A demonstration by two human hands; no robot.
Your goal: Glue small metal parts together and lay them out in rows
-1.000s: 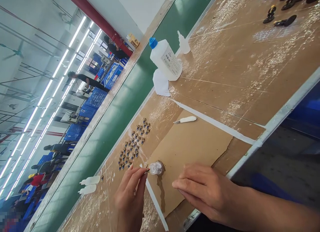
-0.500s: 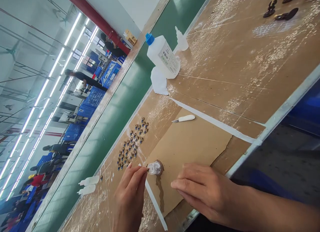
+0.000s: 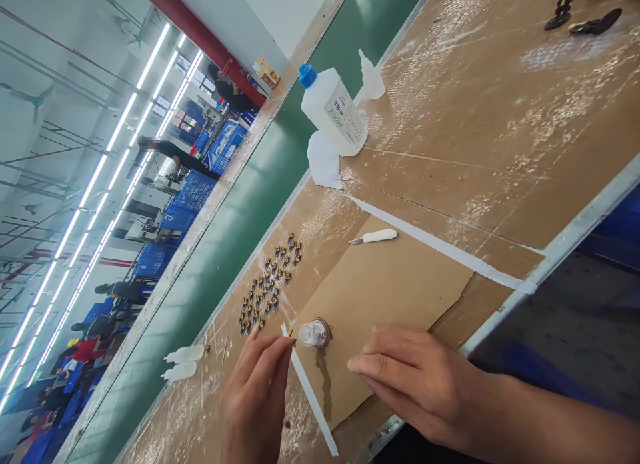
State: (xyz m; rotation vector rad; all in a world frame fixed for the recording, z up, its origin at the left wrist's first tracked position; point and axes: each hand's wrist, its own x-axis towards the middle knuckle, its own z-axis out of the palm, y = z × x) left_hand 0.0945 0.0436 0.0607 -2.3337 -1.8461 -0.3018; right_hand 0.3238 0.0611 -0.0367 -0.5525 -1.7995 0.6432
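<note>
Left fingertips (image 3: 285,345): thumb and forefinger of the left hand (image 3: 257,401) are pinched shut on a tiny piece (image 3: 293,342), which barely shows at their tips; what kind of piece it is cannot be told.
Just beyond the tips: a small clear pot (image 3: 314,333) stands upright on the cardboard sheet (image 3: 390,284), close to the held piece but not touching it.
Under the tips: a white tape strip (image 3: 311,399) runs back toward the person, between the two hands.
Right hand (image 3: 415,377): fingers out straight and together, lying flat on the cardboard, holding nothing, well to the right of the pot.
Farther ahead of the left fingers: rows of small pieces (image 3: 270,284), blue and gold, several dozen, set out in a neat slanted block.
Progress, as a judgement: the block looks like finished or sorted stock and the held piece is the only one in hand; how many are left cannot be told, since no unsorted supply shows.
To the left of the fingers: two little dropper bottles (image 3: 184,362) on their sides, with one loose piece (image 3: 207,349) beside them.
Far ahead: a white-handled knife (image 3: 375,237), then a big bottle with a blue cap (image 3: 335,111).
</note>
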